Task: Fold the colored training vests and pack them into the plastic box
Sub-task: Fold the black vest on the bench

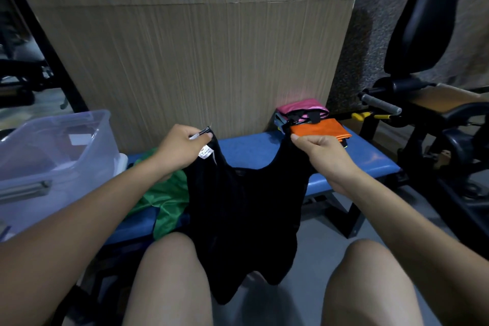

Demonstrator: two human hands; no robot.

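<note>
Knees (169, 280) filled the near edge at 6 o'clock, bare, with grey floor between them. Just beyond, a black vest (243, 209) hung by its two shoulder straps, its lower hem dropping between the legs and its body draped over the front edge of the blue surface (365, 159). The left hand (182, 145) pinched the strap at 11 o'clock, thumb and fingers curled on the fabric beside a white label (206, 153). The right hand (320, 151) pinched the other strap at 1 o'clock in the same curled way. A green vest (164, 201) lay crumpled on the surface under the left forearm, at 9 o'clock of the black one. Farther left, at 10 o'clock, stood the clear plastic box (60, 145). At 1 o'clock, beyond the right hand, sat a stack with an orange vest (320, 131) and a pink vest (301, 106) behind it, against a wooden panel (198, 61).
</note>
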